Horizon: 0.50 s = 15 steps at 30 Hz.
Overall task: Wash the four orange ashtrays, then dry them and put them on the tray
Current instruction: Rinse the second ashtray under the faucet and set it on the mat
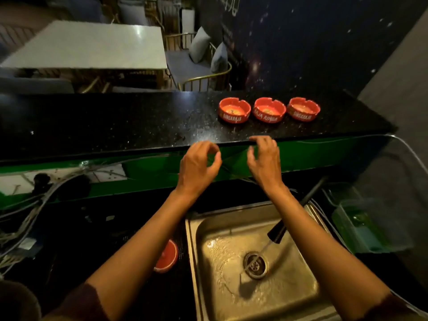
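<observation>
Both hands, left hand (199, 164) and right hand (264, 158), hang loosely curled and empty below the table (139, 121); advise gripping the nearest ashtray (234, 110) by its rim, water already running in the sink (194, 251).

A long black speckled counter (139, 121) is running across the room, glinting under light from above. Below its front edge a green panel (301, 156) is showing, with a bundle of loose cables (34, 205) hanging at the left. Beyond the counter a pale table (92, 45) is standing beside a gold-framed bench (199, 72) carrying grey cushions (200, 45). A dark wall (312, 42) dotted with star-like specks is rising at the right.
</observation>
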### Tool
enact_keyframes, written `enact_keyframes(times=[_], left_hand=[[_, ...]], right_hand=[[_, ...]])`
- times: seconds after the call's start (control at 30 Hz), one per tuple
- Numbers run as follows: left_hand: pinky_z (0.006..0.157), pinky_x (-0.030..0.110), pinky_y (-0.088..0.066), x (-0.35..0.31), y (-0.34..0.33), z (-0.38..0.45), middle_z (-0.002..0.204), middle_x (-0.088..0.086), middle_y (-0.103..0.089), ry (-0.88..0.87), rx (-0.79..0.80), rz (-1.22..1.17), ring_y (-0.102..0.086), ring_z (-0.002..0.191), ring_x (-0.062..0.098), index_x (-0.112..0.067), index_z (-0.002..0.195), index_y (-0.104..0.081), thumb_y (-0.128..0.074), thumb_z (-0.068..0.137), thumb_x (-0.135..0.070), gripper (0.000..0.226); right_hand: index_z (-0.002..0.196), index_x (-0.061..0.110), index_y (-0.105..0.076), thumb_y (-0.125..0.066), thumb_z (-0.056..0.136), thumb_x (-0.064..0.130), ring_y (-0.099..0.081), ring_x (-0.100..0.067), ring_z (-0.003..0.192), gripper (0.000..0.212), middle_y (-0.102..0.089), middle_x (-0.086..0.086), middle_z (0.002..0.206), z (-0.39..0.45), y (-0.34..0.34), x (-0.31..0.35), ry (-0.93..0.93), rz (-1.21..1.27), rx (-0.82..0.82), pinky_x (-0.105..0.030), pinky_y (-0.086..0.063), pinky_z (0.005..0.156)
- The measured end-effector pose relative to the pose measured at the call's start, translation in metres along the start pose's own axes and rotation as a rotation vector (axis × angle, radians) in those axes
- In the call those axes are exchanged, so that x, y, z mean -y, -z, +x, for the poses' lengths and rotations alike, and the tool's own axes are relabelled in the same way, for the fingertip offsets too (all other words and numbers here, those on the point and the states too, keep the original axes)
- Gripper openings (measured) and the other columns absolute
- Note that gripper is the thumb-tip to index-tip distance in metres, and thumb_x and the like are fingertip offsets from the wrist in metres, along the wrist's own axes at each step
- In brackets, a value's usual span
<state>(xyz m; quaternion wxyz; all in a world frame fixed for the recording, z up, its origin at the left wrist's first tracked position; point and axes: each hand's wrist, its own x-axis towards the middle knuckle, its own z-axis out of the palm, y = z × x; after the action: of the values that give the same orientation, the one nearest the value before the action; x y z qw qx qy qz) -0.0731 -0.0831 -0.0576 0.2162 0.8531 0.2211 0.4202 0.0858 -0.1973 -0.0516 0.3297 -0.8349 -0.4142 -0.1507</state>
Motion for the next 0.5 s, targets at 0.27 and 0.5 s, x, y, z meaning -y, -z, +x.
enact_keyframes(times=[0.27, 0.5], left_hand=[[0.099, 0.035, -0.042, -0.003, -0.058, 0.122, 0.13, 0.013, -0.047, 0.25, 0.203, 0.098, -0.047, 0.121, 0.027, -0.006, 0.134, -0.037, -0.075, 0.07, -0.056, 0.09], [0.11, 0.052, -0.033, 0.001, -0.101, 0.162, 0.148, 0.018, -0.036, 0.409, 0.32, 0.178, -0.037, 0.136, 0.034, -0.004, 0.148, -0.017, -0.081, 0.052, -0.067, 0.132]], right_hand=[[0.125, 0.017, -0.056, -0.052, 0.093, 0.029, -0.05, -0.022, 0.117, 0.034, -0.057, -0.003, 0.125, 0.022, -0.009, -0.026, -0.02, -0.071, 0.038, -0.039, -0.039, 0.097], [0.129, 0.019, -0.057, -0.052, 0.094, 0.026, -0.047, -0.019, 0.123, 0.036, -0.055, 0.0, 0.131, 0.017, -0.014, -0.038, -0.006, -0.07, 0.031, -0.037, -0.039, 0.098]])
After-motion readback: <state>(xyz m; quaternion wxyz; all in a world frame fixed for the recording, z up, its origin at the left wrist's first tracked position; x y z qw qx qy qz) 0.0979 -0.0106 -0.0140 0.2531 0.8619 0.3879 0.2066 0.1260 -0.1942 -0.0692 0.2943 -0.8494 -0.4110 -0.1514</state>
